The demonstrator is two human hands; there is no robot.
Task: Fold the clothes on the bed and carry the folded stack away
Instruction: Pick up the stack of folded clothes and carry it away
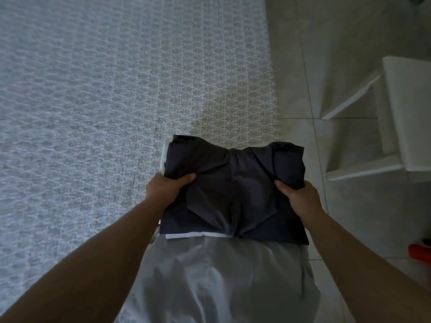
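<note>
1. Left thumb (187, 177) pressed on top of the folded stack (233, 194), other fingers tucked under its left edge, out of sight.
2. Right thumb (279, 184) curled over the top on the right side, other fingers hidden under the cloth.
3. Left hand (166, 186) and right hand (300, 199) gripping the stack from both sides, bare arms reaching in from the near corners.
4. Stack held up in the air, close to the belly, above the near right edge of the bed (116, 89).
5. Top piece dark grey, soft and smooth, roughly square, with creases bunched in the middle.
6. Thin white layer (186, 235) peeking out under it along the near and left edges.
7. Light grey shirt (210, 276) on the person below the stack, loose and wrinkly.
8. Bed cover pale, bumpy, with a small lacy net pattern.
9. Smooth pale tiled floor (326, 54) on the right.
10. White boxy furniture (405, 108) far right, flat and hard.
11. Small orange thing (419, 251) at the right edge, too cut off to tell.
</note>
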